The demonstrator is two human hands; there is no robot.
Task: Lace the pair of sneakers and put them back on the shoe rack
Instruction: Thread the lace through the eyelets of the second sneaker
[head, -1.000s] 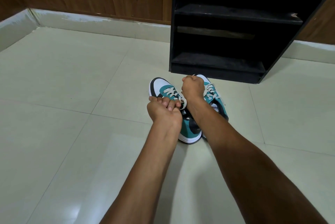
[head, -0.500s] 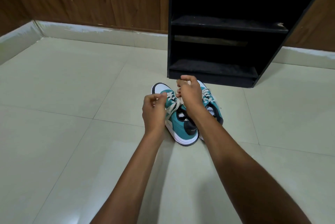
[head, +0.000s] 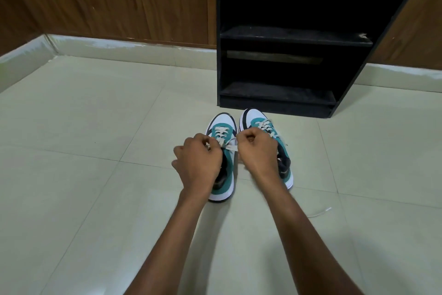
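Two sneakers stand side by side on the tiled floor (head: pixel 71 151), toes pointing at the black shoe rack (head: pixel 277 101) just beyond. The left hand (head: pixel 198 160) and right hand (head: pixel 257 149), both fisted, each pinch an end of the lace (head: pixel 228 146) over the left sneaker (head: pixel 221 132); the right sneaker (head: pixel 260 122) sits beside the right wrist.

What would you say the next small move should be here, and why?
Probably pull the lace ends apart to snug it: both the left hand and right hand grip it over the left sneaker, which sits on the floor, not in the rack.
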